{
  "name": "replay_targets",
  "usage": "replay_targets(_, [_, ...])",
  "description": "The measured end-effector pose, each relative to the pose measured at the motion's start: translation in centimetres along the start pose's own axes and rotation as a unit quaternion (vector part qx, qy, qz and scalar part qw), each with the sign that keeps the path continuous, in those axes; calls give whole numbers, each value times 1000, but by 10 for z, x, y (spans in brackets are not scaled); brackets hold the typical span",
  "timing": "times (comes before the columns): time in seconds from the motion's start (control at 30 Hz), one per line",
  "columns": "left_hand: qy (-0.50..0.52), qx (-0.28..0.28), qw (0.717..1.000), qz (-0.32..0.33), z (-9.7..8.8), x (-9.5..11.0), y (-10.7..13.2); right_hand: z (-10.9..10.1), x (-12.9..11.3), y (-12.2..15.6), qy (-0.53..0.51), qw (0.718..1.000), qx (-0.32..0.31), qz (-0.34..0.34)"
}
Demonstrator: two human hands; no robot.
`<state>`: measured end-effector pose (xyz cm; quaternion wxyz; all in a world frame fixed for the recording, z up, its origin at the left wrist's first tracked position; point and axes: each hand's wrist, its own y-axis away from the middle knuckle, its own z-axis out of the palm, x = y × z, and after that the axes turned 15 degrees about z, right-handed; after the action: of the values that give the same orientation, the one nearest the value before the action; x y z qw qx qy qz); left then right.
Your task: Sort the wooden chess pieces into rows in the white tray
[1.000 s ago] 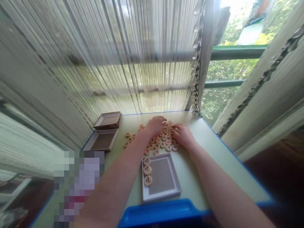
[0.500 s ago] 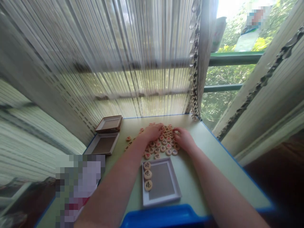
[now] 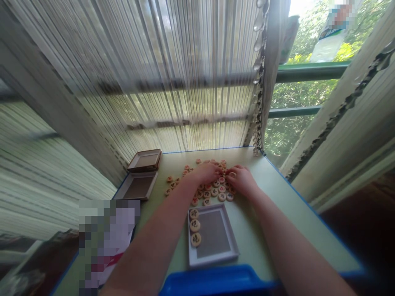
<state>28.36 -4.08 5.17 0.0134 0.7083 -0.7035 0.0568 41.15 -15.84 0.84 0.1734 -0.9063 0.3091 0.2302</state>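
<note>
A loose spread of round wooden Chinese chess pieces (image 3: 207, 194), marked in red or black characters, lies on the pale green table. My left hand (image 3: 210, 172) reaches over the pile from the left, fingers stretched out and their tips at the pieces. Close by on the right, my right hand (image 3: 244, 179) has its fingers curled, with a Chinese chess piece (image 3: 232, 175) at the thumb and fingertips. Nearer to me sits a shallow white-rimmed box tray (image 3: 233, 234). Three black-marked pieces (image 3: 195, 225) stand in a column along its left side.
Two more shallow boxes, a brown-edged one (image 3: 159, 158) and a grey-bottomed one (image 3: 153, 185), lie at the table's back left. A blue plastic edge (image 3: 210, 279) is in front of me. String curtains (image 3: 185, 82) hang behind the table (image 3: 286, 222).
My left hand has moved right across the pile, so the hands are now closer together. The right hand's fingers have come in around a piece. The view has shifted slightly.
</note>
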Motion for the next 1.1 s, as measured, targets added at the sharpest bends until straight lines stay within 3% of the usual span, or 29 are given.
replay_targets(0.37, [19, -24, 1000, 2, -10, 4, 1, -3, -2, 1, 0, 999, -10, 32])
replay_targets(0.57, [-2, -16, 999, -38, -12, 6, 1, -2, -2, 1, 5, 999, -14, 30])
replay_targets(0.83, [31, -43, 998, -45, -11, 5, 2, 1, 0, 1, 9, 1000, -13, 13])
replay_targets(1.1, [27, -60, 994, -86, -22, 13, 3, 0, 0, 2, -1, 1000, -15, -5])
